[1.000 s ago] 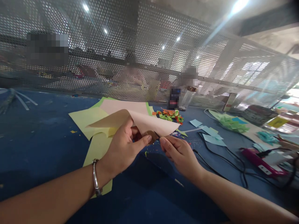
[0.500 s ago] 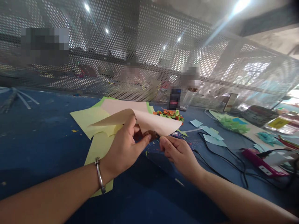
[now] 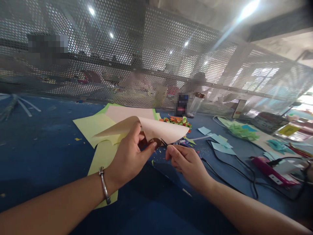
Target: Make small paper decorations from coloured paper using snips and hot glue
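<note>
Fingers of the left hand [image 3: 128,155] pinch a curled pale pink sheet [image 3: 163,128] above the blue bench [image 3: 49,143]; to its right, the right hand [image 3: 190,163] grips a thin dark tool [image 3: 164,142] at the sheet's near edge. Yellow sheets [image 3: 91,125] lie beneath, toward the left. Farther off are orange-and-green shreds [image 3: 179,121], then a clear bottle [image 3: 197,105] before a perforated screen [image 3: 110,71].

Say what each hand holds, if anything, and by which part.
Left hand: pale pink sheet, pinched at its curled near edge. Right hand: thin dark tool, by its near end; type unclear.
</note>
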Motion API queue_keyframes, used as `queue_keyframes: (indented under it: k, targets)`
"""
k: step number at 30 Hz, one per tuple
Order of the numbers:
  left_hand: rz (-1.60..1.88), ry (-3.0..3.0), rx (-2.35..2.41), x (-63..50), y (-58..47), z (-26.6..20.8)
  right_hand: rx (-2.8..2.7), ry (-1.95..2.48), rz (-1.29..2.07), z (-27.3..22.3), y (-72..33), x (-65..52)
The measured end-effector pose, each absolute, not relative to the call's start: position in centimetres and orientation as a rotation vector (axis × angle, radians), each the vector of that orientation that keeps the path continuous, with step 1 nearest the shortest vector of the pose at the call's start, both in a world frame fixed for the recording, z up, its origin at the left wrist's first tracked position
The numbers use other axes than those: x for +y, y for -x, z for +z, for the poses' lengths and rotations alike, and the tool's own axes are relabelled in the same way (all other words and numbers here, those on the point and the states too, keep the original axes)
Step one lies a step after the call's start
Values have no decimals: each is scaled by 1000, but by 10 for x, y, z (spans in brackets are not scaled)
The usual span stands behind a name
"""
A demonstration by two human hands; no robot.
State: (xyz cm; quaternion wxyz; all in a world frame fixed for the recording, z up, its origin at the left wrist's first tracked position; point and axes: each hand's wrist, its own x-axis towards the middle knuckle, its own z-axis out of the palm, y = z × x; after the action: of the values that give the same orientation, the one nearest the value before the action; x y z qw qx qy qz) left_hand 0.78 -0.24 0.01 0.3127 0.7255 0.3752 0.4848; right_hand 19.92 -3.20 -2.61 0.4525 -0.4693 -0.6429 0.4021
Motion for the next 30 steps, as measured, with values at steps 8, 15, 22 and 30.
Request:
queue_keyframes:
  k: [8,15,22,30]
  targets:
    - [1167,-1832,846,2,-8,-3,-1653,1187,950,-25,-203,-32]
    - [1074,-1659,654,0,-9,-2,-1703,1228,891,-22,-204,-33]
    - [1029,-1535,580,1,-11,-2,-1761,1256,851,-19,-207,-34]
    - [1046,-1546,575,0,-11,-2,-1820,1281,775,-16,-209,-33]
